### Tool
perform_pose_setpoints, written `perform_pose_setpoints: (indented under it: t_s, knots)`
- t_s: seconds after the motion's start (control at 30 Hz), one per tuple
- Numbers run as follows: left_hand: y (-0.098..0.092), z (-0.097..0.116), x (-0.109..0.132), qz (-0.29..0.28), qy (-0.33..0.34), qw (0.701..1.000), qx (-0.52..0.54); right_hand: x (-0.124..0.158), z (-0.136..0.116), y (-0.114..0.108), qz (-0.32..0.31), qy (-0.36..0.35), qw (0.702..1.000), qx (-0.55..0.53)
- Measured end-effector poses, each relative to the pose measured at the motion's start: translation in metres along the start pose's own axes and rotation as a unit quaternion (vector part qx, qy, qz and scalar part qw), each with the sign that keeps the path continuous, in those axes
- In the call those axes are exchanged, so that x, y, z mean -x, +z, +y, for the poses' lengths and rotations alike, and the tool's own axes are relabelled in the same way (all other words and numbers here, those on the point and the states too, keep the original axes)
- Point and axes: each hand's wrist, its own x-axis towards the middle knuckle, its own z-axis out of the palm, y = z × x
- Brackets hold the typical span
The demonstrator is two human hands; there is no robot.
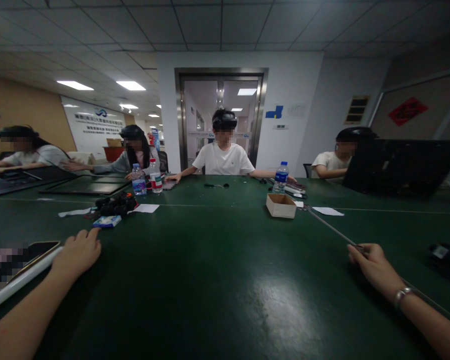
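My left hand [78, 252] rests palm down on the green table at the left, holding nothing I can see. Its fingers are partly bent, with a fingertip at the near corner of a small blue-and-white packet [107, 221]. Beside the wrist lie a dark-screened phone or tablet [45, 247] and a long white object [26, 280]. On the right, my right hand [373, 267], with a silver band at the wrist, pinches a thin grey cord [332, 227]. The cord slants away toward a small open cardboard box [281, 206], and its other part runs back past my forearm.
Black bundled gear [114, 205] and paper pieces lie behind the packet. Bottles [139, 180] stand farther back, another [281, 177] behind the box. Several people in headsets sit around the table [210, 270]. A large black screen [401, 167] stands at right; dark gear [448, 257] lies nearer.
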Motion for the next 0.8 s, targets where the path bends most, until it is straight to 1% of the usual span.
perform_pose_setpoints:
  t_s: [0.13, 0.27, 0.4, 0.5, 0.57, 0.7, 0.8]
  knots:
    - [-0.006, 0.007, 0.002, -0.015, -0.003, 1.0, 0.011, 0.002, -0.002, -0.002, -0.012, -0.03, 0.999, 0.003]
    - [-0.009, 0.009, 0.002, -0.033, -0.008, 0.999, 0.022, 0.009, -0.011, -0.003, -0.027, -0.025, 0.999, -0.023]
    - [-0.003, 0.006, 0.001, -0.013, 0.003, 1.0, 0.02, 0.008, -0.011, -0.001, -0.023, -0.019, 0.999, -0.024]
    - [0.002, 0.004, 0.0, 0.007, 0.017, 1.0, 0.01, 0.003, -0.004, 0.002, -0.005, -0.048, 0.999, -0.005]
    - [0.004, 0.003, 0.001, 0.017, 0.018, 1.0, 0.007, 0.0, -0.001, 0.003, -0.004, -0.061, 0.998, 0.006]
    - [0.003, 0.004, 0.001, 0.017, 0.014, 1.0, 0.016, 0.004, -0.007, 0.003, -0.023, -0.048, 0.999, 0.01]
    - [0.002, 0.006, 0.001, 0.012, 0.018, 0.999, 0.027, 0.008, -0.013, -0.004, -0.043, -0.029, 0.999, 0.009]
